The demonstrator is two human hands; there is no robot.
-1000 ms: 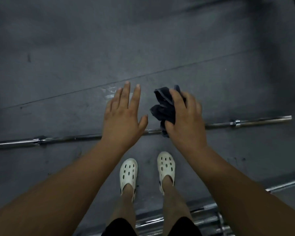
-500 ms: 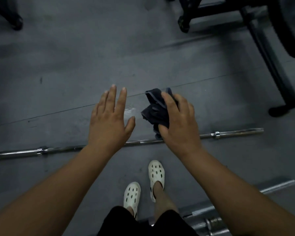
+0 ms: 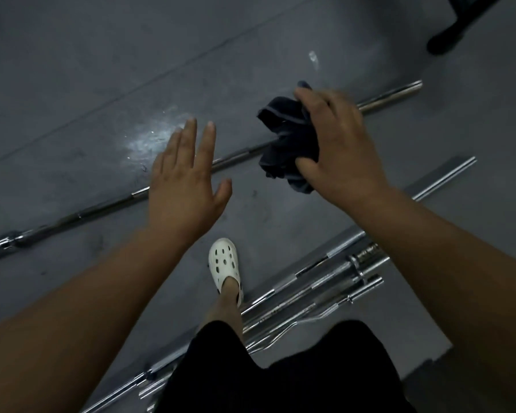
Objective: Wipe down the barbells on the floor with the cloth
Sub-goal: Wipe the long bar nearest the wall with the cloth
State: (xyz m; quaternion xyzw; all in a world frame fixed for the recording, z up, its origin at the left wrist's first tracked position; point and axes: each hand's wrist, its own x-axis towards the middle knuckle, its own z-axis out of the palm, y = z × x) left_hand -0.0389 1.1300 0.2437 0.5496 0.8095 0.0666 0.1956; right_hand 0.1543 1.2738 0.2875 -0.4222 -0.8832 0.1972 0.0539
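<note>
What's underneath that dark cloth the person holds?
The long barbell on the floor passes under the cloth, gripped by the right hand. That stretch of bar is covered, so contact cannot be seen.

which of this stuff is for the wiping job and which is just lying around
For the job: cloth in the right hand, free left hand, lone barbell, pile of bars.
Not part of it: white clog, black machine foot, shiny floor patch.

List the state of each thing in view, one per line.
left hand: open, fingers straight, holding nothing
right hand: grips the cloth
cloth: crumpled, held over the single barbell, contact unclear
single barbell: lying flat on the floor, alone
barbell pile: several bars lying together beside the clog
</note>
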